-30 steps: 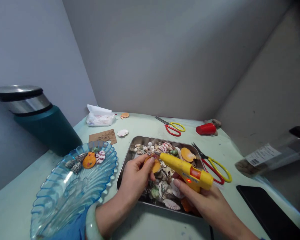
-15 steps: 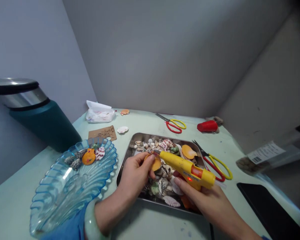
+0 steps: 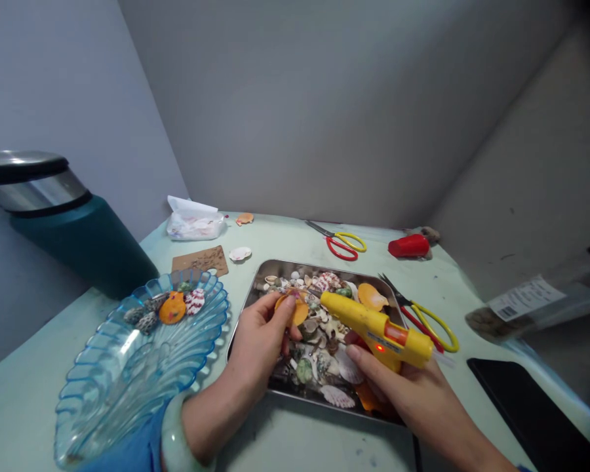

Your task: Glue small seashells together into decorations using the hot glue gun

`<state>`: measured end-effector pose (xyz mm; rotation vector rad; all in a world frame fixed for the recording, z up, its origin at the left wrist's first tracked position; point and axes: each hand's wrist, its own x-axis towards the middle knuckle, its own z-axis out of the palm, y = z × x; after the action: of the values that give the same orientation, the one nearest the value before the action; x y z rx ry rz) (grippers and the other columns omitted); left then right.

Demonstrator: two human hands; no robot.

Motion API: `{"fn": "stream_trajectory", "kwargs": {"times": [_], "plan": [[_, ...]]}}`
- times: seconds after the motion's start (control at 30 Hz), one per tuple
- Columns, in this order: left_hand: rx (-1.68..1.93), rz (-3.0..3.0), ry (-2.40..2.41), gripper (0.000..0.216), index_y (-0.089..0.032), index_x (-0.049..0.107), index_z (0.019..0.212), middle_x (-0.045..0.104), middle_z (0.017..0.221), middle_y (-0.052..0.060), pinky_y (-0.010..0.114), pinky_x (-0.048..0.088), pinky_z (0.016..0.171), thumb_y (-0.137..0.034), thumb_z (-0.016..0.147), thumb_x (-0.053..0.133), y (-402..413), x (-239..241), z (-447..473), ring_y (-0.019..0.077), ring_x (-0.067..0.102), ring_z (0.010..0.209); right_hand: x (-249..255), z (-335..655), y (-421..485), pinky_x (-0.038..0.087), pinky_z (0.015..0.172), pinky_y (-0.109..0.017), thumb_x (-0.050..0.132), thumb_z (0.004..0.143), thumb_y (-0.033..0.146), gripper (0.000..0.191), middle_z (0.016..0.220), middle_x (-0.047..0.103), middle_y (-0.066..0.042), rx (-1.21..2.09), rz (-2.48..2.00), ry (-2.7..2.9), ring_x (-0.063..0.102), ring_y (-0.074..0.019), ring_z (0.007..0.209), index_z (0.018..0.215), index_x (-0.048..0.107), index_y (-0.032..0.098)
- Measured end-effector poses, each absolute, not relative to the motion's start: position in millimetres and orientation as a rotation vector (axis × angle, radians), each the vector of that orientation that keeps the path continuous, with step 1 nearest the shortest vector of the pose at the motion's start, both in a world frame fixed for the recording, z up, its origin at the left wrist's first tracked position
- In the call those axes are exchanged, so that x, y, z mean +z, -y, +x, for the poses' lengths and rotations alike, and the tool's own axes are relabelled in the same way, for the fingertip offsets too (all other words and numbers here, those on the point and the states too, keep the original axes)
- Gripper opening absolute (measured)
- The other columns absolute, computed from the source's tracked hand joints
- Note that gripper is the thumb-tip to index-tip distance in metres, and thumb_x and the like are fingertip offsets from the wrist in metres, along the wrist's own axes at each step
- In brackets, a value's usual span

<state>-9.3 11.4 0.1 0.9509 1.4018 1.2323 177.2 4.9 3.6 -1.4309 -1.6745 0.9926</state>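
Between thumb and fingers, my left hand (image 3: pixel 258 334) pinches an orange scallop shell (image 3: pixel 298 312) above the metal tray (image 3: pixel 280 263). A small reddish bit shows at the shell's top near my thumb; its kind is unclear. My right hand (image 3: pixel 403 380) is wrapped round the handle of a yellow hot glue gun (image 3: pixel 373 324), whose red light glows. The gun's nozzle points left towards the shell, a small gap apart from it. Beneath both hands, the tray holds many mixed shells, among them a loose orange shell (image 3: pixel 372 297) and a striped white shell (image 3: pixel 337 396).
A blue clear shell-shaped dish (image 3: pixel 142 387) on the left bears several shells. Behind it leans a teal bottle (image 3: pixel 88 242). Scissors (image 3: pixel 341 242) lie at the back, another pair of scissors (image 3: pixel 425 321) right of the tray. A black phone-like slab (image 3: pixel 526 413) lies at right.
The glue gun has drawn back slightly to the right, off the orange shell. My left hand has shifted a little left with the shell.
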Motion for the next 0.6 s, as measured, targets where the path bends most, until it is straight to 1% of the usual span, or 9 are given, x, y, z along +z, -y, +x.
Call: {"fn": "stream_trajectory", "kwargs": {"times": [0.03,0.1,0.17,0.23,0.33,0.5,0.6], "plan": [[1.229,0.95,-1.405,0.029,-0.015,0.064,0.09,0.056,0.05,-0.003,0.02,0.026,0.039,-0.042,0.081,0.057,-11.6,0.1,-9.1,0.0067,0.039,0.037,3.7,177.1,-4.8,0.054,0.083,-0.042,0.064,0.077,0.045,0.031,0.093,0.074,-0.007,1.001,-1.423,1.681,0.068,-0.0268,0.085,0.096,0.074,0.023],[1.227,0.948,-1.4,0.03,-0.016,0.064,0.093,0.056,0.052,-0.002,0.02,0.026,0.038,-0.042,0.08,0.058,-11.8,-0.3,-8.6,0.007,0.04,0.038,4.4,176.7,-4.6,0.055,0.081,-0.041,0.063,0.077,0.045,0.029,0.086,0.074,-0.007,1.024,-1.412,1.686,0.068,-0.0253,0.078,0.093,0.074,0.022],[1.234,0.935,-1.387,0.03,-0.015,0.063,0.093,0.057,0.054,-0.002,0.019,0.027,0.037,-0.041,0.079,0.059,-11.9,-0.9,-8.2,0.0074,0.042,0.04,5.4,176.0,-4.4,0.056,0.079,-0.039,0.064,0.076,0.043,0.027,0.077,0.074,-0.005,1.044,-1.421,1.68,0.068,-0.0235,0.071,0.09,0.075,0.023],[1.24,0.928,-1.372,0.029,-0.015,0.063,0.093,0.058,0.057,-0.001,0.018,0.029,0.037,-0.04,0.078,0.06,-11.9,-1.5,-7.9,0.0076,0.044,0.041,6.0,175.6,-4.3,0.056,0.078,-0.038,0.064,0.076,0.042,0.025,0.072,0.073,-0.004,1.05,-1.432,1.672,0.067,-0.0227,0.068,0.086,0.075,0.023],[1.215,0.946,-1.372,0.029,-0.016,0.063,0.093,0.057,0.055,-0.002,0.018,0.028,0.036,-0.042,0.079,0.06,-11.6,-2.0,-7.7,0.0069,0.042,0.039,5.0,176.2,-4.2,0.056,0.08,-0.039,0.064,0.077,0.042,0.024,0.074,0.074,-0.004,1.039,-1.439,1.682,0.068,-0.0235,0.07,0.085,0.075,0.022],[1.166,0.948,-1.363,0.035,-0.016,0.064,0.091,0.056,0.048,-0.003,0.017,0.025,0.035,-0.048,0.078,0.059,-10.4,-2.5,-6.8,0.0064,0.038,0.034,0.7,178.4,-3.2,0.052,0.088,-0.043,0.063,0.079,0.044,0.028,0.09,0.075,-0.006,1.052,-1.409,1.701,0.069,-0.0263,0.085,0.094,0.073,0.022],[1.133,0.947,-1.349,0.034,-0.015,0.064,0.087,0.055,0.044,-0.003,0.017,0.022,0.034,-0.047,0.078,0.059,-9.7,-2.8,-6.1,0.0055,0.035,0.031,-0.2,178.7,-1.3,0.052,0.089,-0.044,0.063,0.079,0.044,0.028,0.092,0.074,-0.007,1.089,-1.402,1.705,0.068,-0.0261,0.085,0.094,0.073,0.022]]}}
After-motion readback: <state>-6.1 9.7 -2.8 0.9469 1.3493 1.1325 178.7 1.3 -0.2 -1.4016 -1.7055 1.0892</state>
